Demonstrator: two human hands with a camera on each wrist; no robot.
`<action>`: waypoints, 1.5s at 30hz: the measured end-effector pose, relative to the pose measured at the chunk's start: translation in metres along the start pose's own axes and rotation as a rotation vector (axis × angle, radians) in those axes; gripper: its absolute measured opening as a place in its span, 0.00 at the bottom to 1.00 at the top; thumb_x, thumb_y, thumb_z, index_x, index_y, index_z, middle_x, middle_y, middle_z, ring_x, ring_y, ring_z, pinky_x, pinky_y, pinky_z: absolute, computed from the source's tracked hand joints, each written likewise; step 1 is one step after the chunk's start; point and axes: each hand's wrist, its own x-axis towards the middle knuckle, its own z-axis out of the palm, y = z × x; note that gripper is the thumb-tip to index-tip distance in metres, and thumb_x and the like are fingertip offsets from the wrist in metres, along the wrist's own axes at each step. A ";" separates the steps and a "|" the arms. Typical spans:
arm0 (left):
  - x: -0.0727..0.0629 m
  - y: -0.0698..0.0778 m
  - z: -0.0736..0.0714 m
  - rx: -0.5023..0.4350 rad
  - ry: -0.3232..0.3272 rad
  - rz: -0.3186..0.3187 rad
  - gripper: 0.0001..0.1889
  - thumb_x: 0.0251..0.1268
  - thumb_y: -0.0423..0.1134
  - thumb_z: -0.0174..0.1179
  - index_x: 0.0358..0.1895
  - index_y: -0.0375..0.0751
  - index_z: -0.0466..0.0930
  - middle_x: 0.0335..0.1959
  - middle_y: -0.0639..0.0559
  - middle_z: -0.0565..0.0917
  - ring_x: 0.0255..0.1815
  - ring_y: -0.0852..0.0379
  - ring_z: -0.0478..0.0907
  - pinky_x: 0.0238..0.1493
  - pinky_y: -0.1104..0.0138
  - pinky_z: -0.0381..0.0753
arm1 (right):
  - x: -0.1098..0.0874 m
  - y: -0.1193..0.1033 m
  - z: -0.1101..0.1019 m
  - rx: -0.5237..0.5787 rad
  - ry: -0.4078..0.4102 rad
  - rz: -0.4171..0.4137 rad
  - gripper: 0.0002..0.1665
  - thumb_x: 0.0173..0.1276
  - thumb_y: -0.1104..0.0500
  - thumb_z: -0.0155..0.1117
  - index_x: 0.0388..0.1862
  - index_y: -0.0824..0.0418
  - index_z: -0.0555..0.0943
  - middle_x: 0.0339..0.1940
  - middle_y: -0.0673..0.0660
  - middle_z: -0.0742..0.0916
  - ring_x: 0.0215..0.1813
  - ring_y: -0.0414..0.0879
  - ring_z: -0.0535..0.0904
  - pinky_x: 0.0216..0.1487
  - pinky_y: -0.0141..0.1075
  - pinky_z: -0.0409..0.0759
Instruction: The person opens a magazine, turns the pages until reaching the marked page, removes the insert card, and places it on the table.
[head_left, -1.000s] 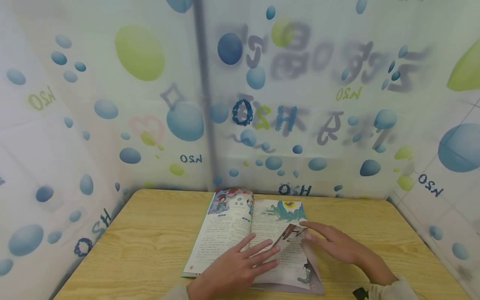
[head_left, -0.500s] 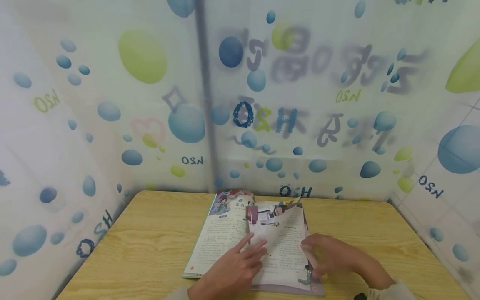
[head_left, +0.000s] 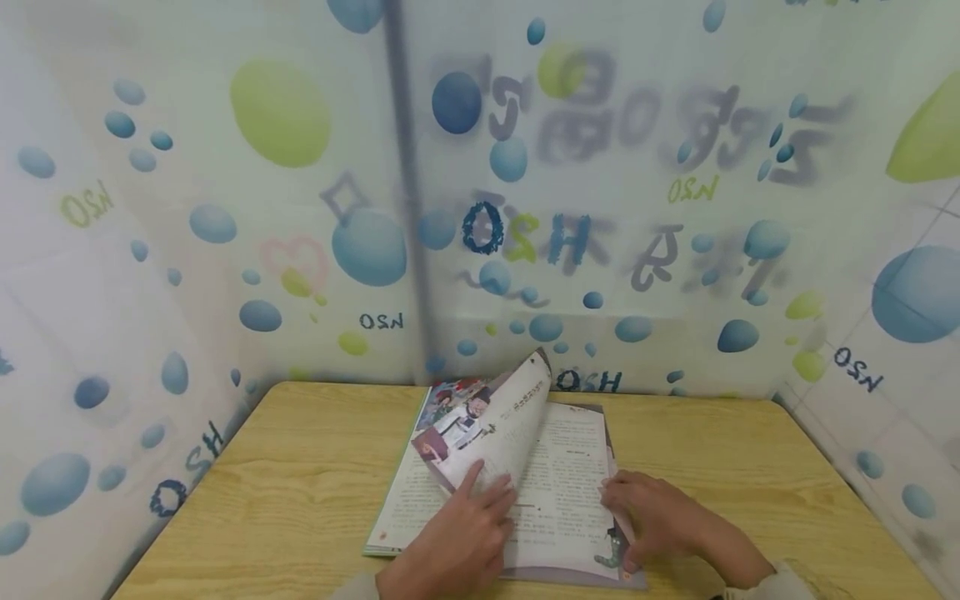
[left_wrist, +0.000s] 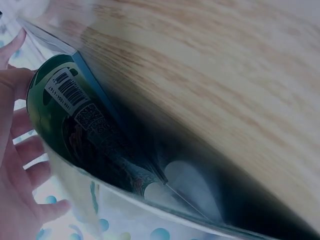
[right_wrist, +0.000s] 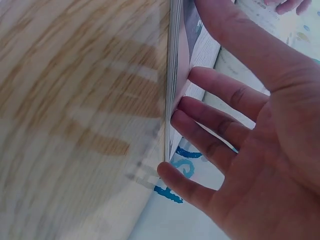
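Pale wood-grain table (head_left: 262, 467) across the bottom of the head view, with an open book (head_left: 562, 533) on top, lower centre. One curling page (head_left: 521, 417) standing up in a fat roll over the left half, top corner poking past the table's back edge. Cartoon figure (head_left: 468, 421) printed on that one, in white with dark headgear, all at a slant.

Left hand (head_left: 461, 533) down at bottom centre, back upward, fingers fairly straight and a bit apart, resting around the lower part of the curl. In the left wrist view, fingers spread down the left side, right by the green back cover (left_wrist: 42, 100), bowed, with a tilted barcode (left_wrist: 70, 92) at upper left. Pretty murky toward lower right.

Right hand (head_left: 656, 512) at lower right, along the book's right edge, thumb down near the bottom corner. Fanned out in the right wrist view, fingertips up against the page edges (right_wrist: 174, 65). Can't tell about any thumb pinch, tip being right at the top border.

Behind it all: whitish wall (head_left: 487, 33) with blue and green blobs, plus backwards H2O lettering (head_left: 525, 233) in the middle. Pale sleeve (head_left: 780, 583) at bottom right.
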 end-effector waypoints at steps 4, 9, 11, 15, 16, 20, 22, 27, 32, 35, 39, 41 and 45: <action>-0.001 0.000 0.000 -0.077 -0.019 -0.069 0.11 0.62 0.52 0.63 0.41 0.53 0.87 0.61 0.52 0.79 0.68 0.51 0.70 0.64 0.43 0.69 | 0.001 0.000 -0.001 0.013 -0.004 0.010 0.46 0.37 0.34 0.82 0.53 0.58 0.83 0.60 0.59 0.81 0.63 0.62 0.74 0.60 0.62 0.72; -0.001 -0.001 -0.002 -0.194 -0.073 -0.176 0.11 0.63 0.49 0.62 0.43 0.51 0.86 0.62 0.51 0.79 0.67 0.50 0.72 0.55 0.42 0.76 | 0.000 0.000 0.000 0.047 -0.015 0.042 0.48 0.37 0.34 0.82 0.55 0.58 0.83 0.62 0.59 0.80 0.64 0.61 0.73 0.62 0.62 0.71; -0.001 -0.002 -0.001 -0.206 -0.085 -0.204 0.12 0.64 0.49 0.62 0.44 0.50 0.86 0.62 0.50 0.79 0.66 0.49 0.73 0.53 0.42 0.78 | 0.000 0.001 0.000 0.069 -0.020 0.056 0.49 0.37 0.34 0.82 0.56 0.58 0.82 0.63 0.59 0.80 0.65 0.61 0.72 0.62 0.63 0.70; 0.000 -0.003 0.000 -0.216 -0.092 -0.221 0.13 0.64 0.50 0.61 0.46 0.51 0.87 0.62 0.49 0.80 0.66 0.49 0.74 0.48 0.43 0.81 | -0.001 0.001 0.000 0.094 -0.027 0.065 0.49 0.37 0.34 0.82 0.57 0.58 0.82 0.64 0.59 0.79 0.66 0.62 0.71 0.63 0.64 0.69; -0.001 -0.003 0.001 -0.214 -0.087 -0.222 0.13 0.64 0.50 0.61 0.45 0.51 0.87 0.62 0.49 0.80 0.65 0.49 0.75 0.48 0.43 0.81 | 0.000 0.002 0.000 0.095 -0.027 0.064 0.49 0.37 0.34 0.82 0.57 0.58 0.82 0.63 0.59 0.79 0.66 0.62 0.71 0.63 0.64 0.69; -0.002 -0.002 0.002 -0.211 -0.070 -0.223 0.12 0.63 0.50 0.61 0.44 0.50 0.86 0.61 0.49 0.80 0.65 0.49 0.75 0.45 0.44 0.82 | 0.001 0.002 0.000 0.089 -0.022 0.056 0.48 0.36 0.34 0.83 0.55 0.58 0.82 0.62 0.58 0.79 0.65 0.61 0.72 0.63 0.63 0.69; -0.003 -0.002 0.002 -0.215 -0.066 -0.226 0.12 0.63 0.49 0.61 0.44 0.50 0.86 0.61 0.49 0.80 0.65 0.49 0.75 0.44 0.44 0.82 | 0.002 0.002 0.000 0.085 -0.019 0.050 0.48 0.35 0.34 0.83 0.54 0.58 0.82 0.61 0.58 0.80 0.64 0.61 0.72 0.62 0.63 0.70; -0.004 -0.002 0.002 -0.227 -0.057 -0.231 0.12 0.63 0.49 0.62 0.45 0.49 0.86 0.60 0.49 0.80 0.64 0.49 0.75 0.44 0.43 0.82 | 0.003 0.001 -0.001 0.088 -0.011 0.036 0.45 0.36 0.35 0.83 0.52 0.57 0.83 0.59 0.55 0.80 0.62 0.59 0.74 0.62 0.62 0.71; -0.003 -0.003 0.005 -0.254 -0.059 -0.236 0.13 0.64 0.48 0.61 0.46 0.49 0.86 0.61 0.48 0.80 0.65 0.48 0.75 0.45 0.43 0.82 | 0.003 0.001 -0.002 0.093 -0.006 0.032 0.41 0.37 0.36 0.84 0.49 0.55 0.83 0.58 0.53 0.80 0.60 0.57 0.75 0.61 0.60 0.73; -0.003 -0.004 0.006 -0.261 -0.061 -0.238 0.13 0.64 0.48 0.61 0.47 0.49 0.86 0.61 0.48 0.80 0.65 0.48 0.75 0.45 0.43 0.82 | 0.003 0.001 -0.002 0.093 -0.005 0.029 0.41 0.36 0.36 0.83 0.49 0.54 0.83 0.57 0.52 0.80 0.60 0.56 0.75 0.61 0.60 0.73; -0.003 -0.004 0.006 -0.252 -0.048 -0.236 0.12 0.64 0.48 0.61 0.46 0.49 0.86 0.60 0.48 0.80 0.65 0.47 0.75 0.44 0.43 0.82 | 0.003 0.002 -0.002 0.109 -0.005 0.026 0.40 0.38 0.37 0.83 0.48 0.53 0.83 0.57 0.51 0.80 0.60 0.56 0.74 0.61 0.60 0.73; -0.003 -0.004 0.006 -0.247 -0.040 -0.236 0.12 0.63 0.48 0.61 0.45 0.49 0.86 0.60 0.48 0.80 0.64 0.47 0.75 0.43 0.43 0.83 | 0.004 0.003 -0.003 0.117 -0.004 0.022 0.38 0.38 0.38 0.83 0.48 0.53 0.83 0.56 0.51 0.80 0.60 0.56 0.75 0.60 0.60 0.73; -0.003 -0.003 0.005 -0.262 -0.046 -0.247 0.13 0.64 0.50 0.60 0.44 0.48 0.86 0.60 0.48 0.80 0.64 0.47 0.75 0.44 0.43 0.82 | 0.005 0.005 -0.003 0.113 -0.003 0.016 0.35 0.40 0.39 0.83 0.47 0.52 0.84 0.55 0.49 0.81 0.59 0.55 0.76 0.60 0.58 0.74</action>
